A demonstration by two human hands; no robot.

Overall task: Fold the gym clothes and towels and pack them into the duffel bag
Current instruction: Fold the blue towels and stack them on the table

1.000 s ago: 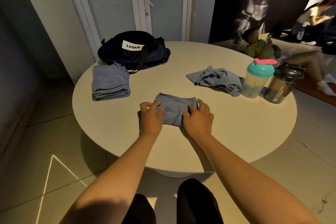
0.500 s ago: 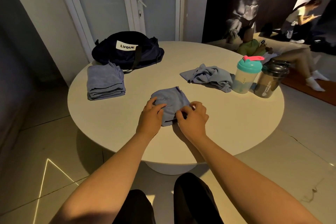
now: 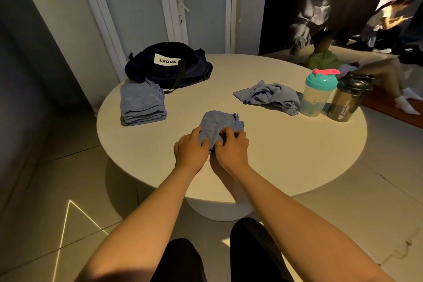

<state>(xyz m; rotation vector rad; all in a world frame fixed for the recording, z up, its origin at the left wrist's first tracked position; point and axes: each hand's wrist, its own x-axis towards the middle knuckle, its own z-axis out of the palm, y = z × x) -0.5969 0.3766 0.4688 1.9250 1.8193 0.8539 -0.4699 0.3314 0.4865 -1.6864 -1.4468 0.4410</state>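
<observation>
**Two hands, one blue garment (image 3: 217, 123) in work**

1. Work item: one small blue garment, partly folded, lies on the round table (image 3: 274, 155) a little inside its near edge, about midway between the left and right edges. Faint lettering shows on its upper face; it is not legible.
2. Left hand (image 3: 191, 151): fingers curled onto the near-left part of the blue garment, gripping the cloth.
3. Right hand (image 3: 231, 147): fingers bent over the near-right part, pinching a fold of the same cloth. The two hands sit just beside each other.
4. Folded stack (image 3: 142, 105): one pile of blue-grey cloth at the left edge, with several layers; the exact count cannot be read.
5. Duffel bag (image 3: 169, 64): one dark bag with a white "LVQUE" label, at the far-left edge, touching the far side of the folded stack.
6. Crumpled garment (image 3: 267, 96): one unfolded blue-grey piece, toward the right edge.
7. Bottles: two, upright at the right edge and next to each other. The teal-lidded shaker bottle (image 3: 318, 94) stands just beside the crumpled garment; the dark shaker bottle (image 3: 348, 98) stands to its right.
</observation>
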